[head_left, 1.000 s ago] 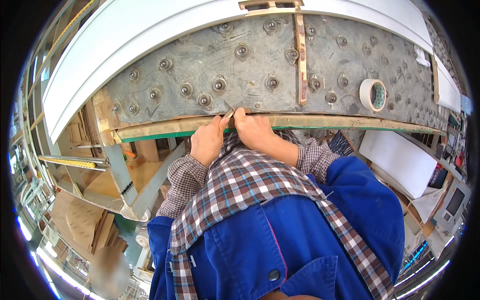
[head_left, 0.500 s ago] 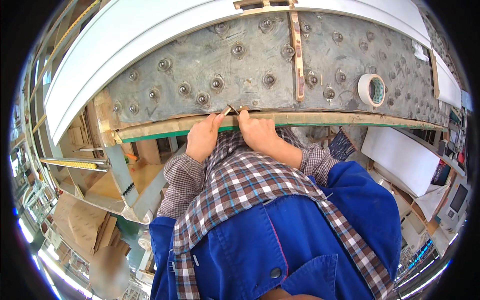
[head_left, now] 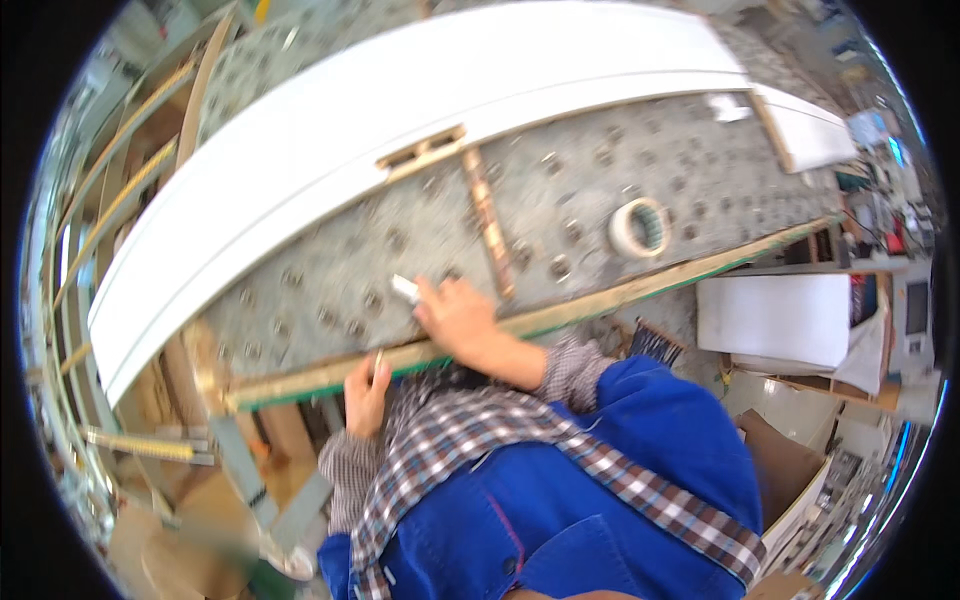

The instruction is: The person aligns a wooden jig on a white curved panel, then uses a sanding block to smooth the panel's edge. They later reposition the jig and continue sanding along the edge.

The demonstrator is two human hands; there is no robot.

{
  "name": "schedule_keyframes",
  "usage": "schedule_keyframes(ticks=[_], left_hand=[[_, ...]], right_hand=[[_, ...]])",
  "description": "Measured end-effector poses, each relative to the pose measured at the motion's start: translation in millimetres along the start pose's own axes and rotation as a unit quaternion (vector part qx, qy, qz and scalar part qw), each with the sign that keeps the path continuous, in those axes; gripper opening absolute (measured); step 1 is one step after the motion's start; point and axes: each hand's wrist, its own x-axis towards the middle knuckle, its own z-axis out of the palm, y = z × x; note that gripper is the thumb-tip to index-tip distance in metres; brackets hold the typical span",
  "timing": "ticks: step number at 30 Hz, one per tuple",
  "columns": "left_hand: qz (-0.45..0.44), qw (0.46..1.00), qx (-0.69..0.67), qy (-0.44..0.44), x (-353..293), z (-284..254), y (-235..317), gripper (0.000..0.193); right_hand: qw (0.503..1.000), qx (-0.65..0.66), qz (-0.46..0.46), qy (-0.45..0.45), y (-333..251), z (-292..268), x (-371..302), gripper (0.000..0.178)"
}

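Wooden bench edge under two bare hands, one pinching a small white piece.

Nearest, the left hand (head_left: 366, 392) is curled at the bench's front rail (head_left: 620, 292), closed on something thin and pale that is too small to name, seemingly kept ready at the edge. Just beyond, the right hand (head_left: 458, 316) lies on the grey studded bench top (head_left: 560, 200), fingertips closed on a small white piece (head_left: 405, 289), held low against the surface. Beside it a narrow wooden strip (head_left: 489, 228) runs away from the rail, up to a small wooden frame (head_left: 420, 155). A tape roll (head_left: 640, 227) sits well off to the right. Farthest, a long white panel (head_left: 420, 90) spans the back, limiting reach.
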Motion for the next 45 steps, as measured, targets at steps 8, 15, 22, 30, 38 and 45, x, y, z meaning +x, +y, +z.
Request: schedule_keyframes(ticks=[8, 15, 22, 30, 38, 45], left_hand=[[-0.058, 0.990, -0.100, 0.078, 14, 39, 1, 0.050], [-0.173, 0.972, -0.131, 0.093, 28, 61, -8, 0.038], [0.130, 0.965, 0.178, 0.140, 80, 33, -8, 0.041], [0.129, 0.789, 0.567, 0.200, 179, -42, 71, 0.079], [0.140, 0.784, 0.584, 0.159, 216, -71, 51, 0.085], [0.110, 0.785, 0.582, 0.183, 245, -80, 60, 0.085]], right_hand=[[0.988, 0.116, -0.031, 0.097, 53, -41, 18, 0.029], [0.982, 0.023, 0.105, 0.157, 163, -88, 33, 0.019], [0.982, -0.041, 0.150, 0.112, 204, -89, 52, 0.035], [0.989, -0.102, -0.035, 0.101, 233, -71, 147, 0.057], [0.989, -0.099, -0.068, 0.087, 254, -64, 165, 0.050], [0.987, -0.100, -0.072, 0.102, 250, -54, 194, 0.049]])
